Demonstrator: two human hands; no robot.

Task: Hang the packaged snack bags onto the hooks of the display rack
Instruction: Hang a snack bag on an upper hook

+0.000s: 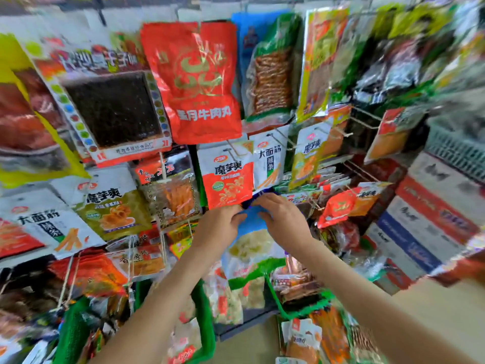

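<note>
Both my hands hold a blue-topped snack bag [252,237] with pale yellow contents, raised in front of the display rack. My left hand [223,219] grips its upper left corner and my right hand [282,216] grips its upper right edge. The bag's top sits just under a red and white bag [227,177] hanging on the rack. Bare wire hooks [363,122] stick out to the right, between hanging bags. Whether the blue bag's top is on a hook is hidden by my fingers.
The rack is crowded with hanging bags, including a large red one [196,82]. Green baskets [288,300] filled with more snack bags stand below. Stacked cardboard boxes [430,214] fill the right side.
</note>
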